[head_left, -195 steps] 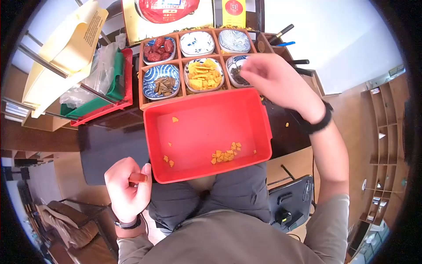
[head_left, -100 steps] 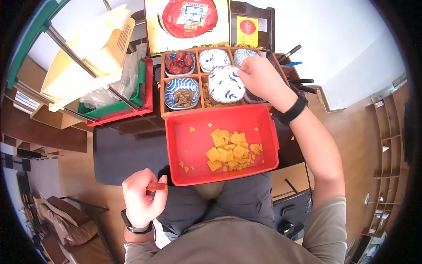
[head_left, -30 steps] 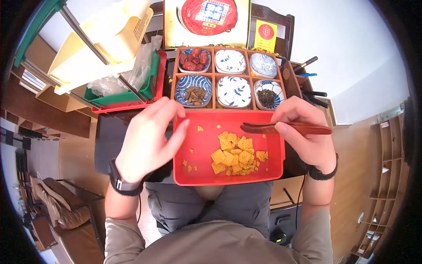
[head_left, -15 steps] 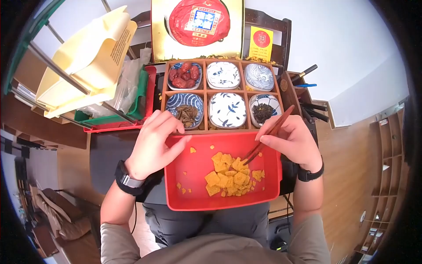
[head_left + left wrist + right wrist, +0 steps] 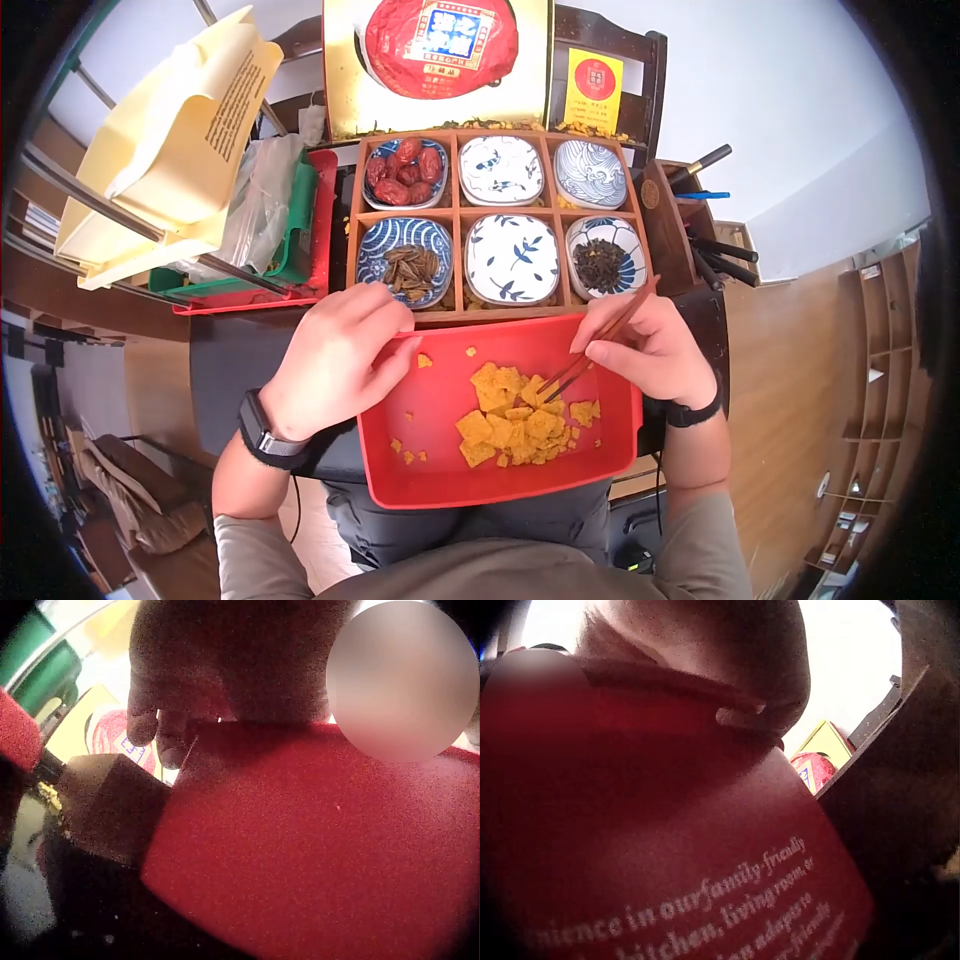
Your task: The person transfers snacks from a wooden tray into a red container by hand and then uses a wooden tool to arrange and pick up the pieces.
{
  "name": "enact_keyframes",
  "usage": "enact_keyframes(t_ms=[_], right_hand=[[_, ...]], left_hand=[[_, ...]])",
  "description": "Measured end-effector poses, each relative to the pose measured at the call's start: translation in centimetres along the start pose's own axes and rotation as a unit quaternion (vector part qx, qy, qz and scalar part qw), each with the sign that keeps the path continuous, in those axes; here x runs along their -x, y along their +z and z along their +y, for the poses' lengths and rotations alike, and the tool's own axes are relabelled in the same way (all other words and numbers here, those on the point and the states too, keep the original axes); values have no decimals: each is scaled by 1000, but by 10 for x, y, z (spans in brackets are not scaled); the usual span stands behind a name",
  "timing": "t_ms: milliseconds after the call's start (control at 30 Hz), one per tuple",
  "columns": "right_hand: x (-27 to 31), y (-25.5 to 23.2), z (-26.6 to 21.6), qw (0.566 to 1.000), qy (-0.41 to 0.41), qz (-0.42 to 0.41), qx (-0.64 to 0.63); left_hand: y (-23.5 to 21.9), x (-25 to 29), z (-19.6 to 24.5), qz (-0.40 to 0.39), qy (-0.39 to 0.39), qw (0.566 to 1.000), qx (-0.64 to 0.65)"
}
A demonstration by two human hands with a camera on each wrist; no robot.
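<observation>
My right hand (image 5: 660, 345) pinches dark wooden tweezers (image 5: 610, 328) at the right side of the red plastic bin (image 5: 400, 490). The tweezer tips point down at a heap of square yellow crisps (image 5: 482, 428) in the bin, overlapping its upper right side. My left hand (image 5: 335, 355) grips the bin's far left corner, fingers curled over the rim and thumb on the inner side. In the left wrist view its fingers (image 5: 142, 724) hang past the bin's outer wall. The right wrist view shows printed text on the bin wall, with the tweezers hidden.
Behind the bin stands a wooden divided tray (image 5: 455, 225) of patterned bowls. They hold red dates (image 5: 408, 172), brown seeds (image 5: 410, 270) and dark tea leaves (image 5: 600, 262); a white leaf-patterned bowl (image 5: 512, 258) sits front middle. A green crate (image 5: 290, 250) is left, pen box (image 5: 672, 215) right.
The tweezers passed from my left hand to my right and now reach down to the crisps. My left hand came to the bin. Crisps were added; the middle front bowl stands emptied.
</observation>
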State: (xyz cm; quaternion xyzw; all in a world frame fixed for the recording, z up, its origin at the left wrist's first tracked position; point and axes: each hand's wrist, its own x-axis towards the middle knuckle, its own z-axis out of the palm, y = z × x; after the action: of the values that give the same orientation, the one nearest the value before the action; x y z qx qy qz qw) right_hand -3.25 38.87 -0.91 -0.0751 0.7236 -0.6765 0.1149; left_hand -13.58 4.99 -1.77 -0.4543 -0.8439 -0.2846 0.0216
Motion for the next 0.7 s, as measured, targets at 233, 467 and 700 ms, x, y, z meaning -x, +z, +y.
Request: enact_keyframes(t_ms=[233, 467, 700], right_hand=[[-2, 13, 9, 988, -88, 9, 127], [-2, 18, 18, 977, -139, 44, 153], [2, 20, 27, 980, -136, 76, 123]], left_hand=[[11, -7, 15, 3, 10, 998, -67], [18, -16, 15, -23, 96, 984, -147], [27, -16, 12, -24, 106, 978, -175]])
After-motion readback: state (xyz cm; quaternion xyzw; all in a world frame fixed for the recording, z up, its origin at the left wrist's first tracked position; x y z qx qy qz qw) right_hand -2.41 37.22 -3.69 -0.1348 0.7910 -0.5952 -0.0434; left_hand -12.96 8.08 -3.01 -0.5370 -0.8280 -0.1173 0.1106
